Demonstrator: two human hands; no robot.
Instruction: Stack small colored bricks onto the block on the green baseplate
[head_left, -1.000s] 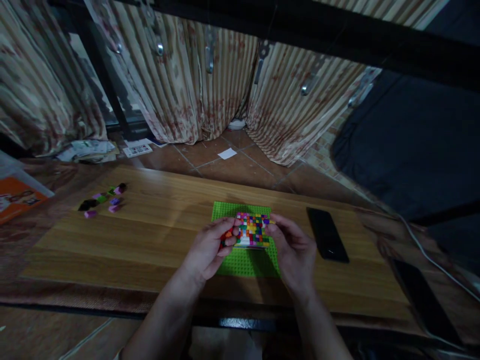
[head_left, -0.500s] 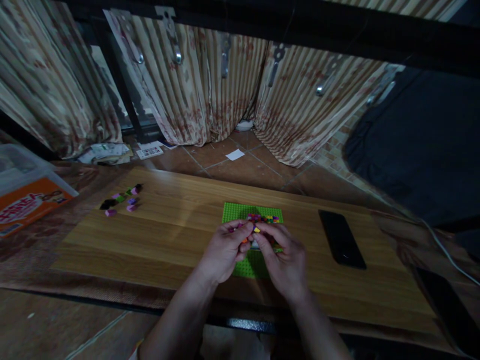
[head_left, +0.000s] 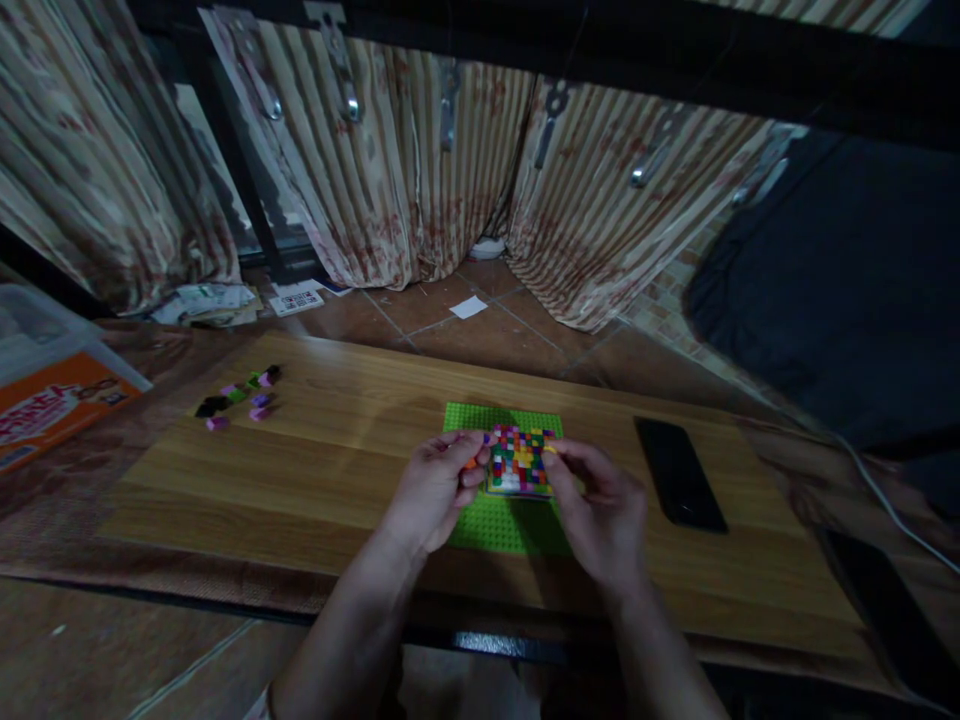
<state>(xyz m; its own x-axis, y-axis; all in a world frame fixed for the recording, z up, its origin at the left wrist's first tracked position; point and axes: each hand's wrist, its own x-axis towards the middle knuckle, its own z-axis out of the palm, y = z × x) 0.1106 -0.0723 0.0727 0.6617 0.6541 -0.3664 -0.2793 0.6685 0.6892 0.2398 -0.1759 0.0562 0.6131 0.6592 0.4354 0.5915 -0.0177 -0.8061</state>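
Note:
A green studded baseplate (head_left: 504,532) lies on the wooden board. A block of many-coloured toy bricks (head_left: 520,460) is built up on its middle. At the left of that block, my left hand (head_left: 435,487) is closed on several small bricks, among them an orange brick (head_left: 471,463) and a purple brick (head_left: 487,439). My right hand (head_left: 604,505) is at the block's right side, thumb and forefinger pinching a small yellow brick (head_left: 550,449). Whether the yellow brick touches the block I cannot tell.
Loose pink, black, green and purple bricks (head_left: 236,394) lie at the board's left. A black phone (head_left: 679,474) rests to the right, with another dark flat object (head_left: 885,605) beyond it. A clear plastic box (head_left: 67,390) with an orange label stands far left. Curtains (head_left: 465,200) hang behind.
My hands have moved apart, uncovering the brick block between them. The yellow brick has gone from between both hands to the right hand alone; the purple one stays in the left.

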